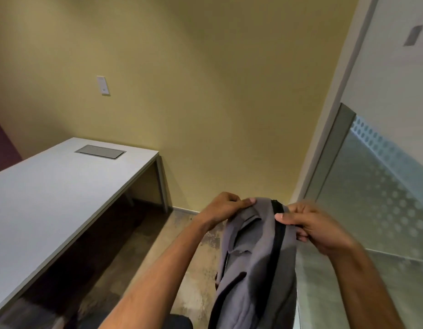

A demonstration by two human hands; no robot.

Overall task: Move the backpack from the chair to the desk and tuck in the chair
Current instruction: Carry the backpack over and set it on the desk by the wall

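A grey backpack (pixel 253 264) with black trim hangs in the air in front of me, low and right of centre. My left hand (pixel 226 206) pinches its top left corner. My right hand (pixel 310 227) grips the top right edge by the black zipper strip. The white desk (pixel 46 195) stretches along the left side, with nothing on its top except a flush grey cable hatch (pixel 100 151). The backpack is right of the desk and apart from it. A dark rounded shape (pixel 179 322) at the bottom edge may be the chair; I cannot tell.
A yellow wall (pixel 205 91) with a white switch plate (pixel 103 85) closes the far side. A frosted glass partition (pixel 376 200) stands close on the right. Mottled floor (pixel 182 233) lies between the desk and the glass.
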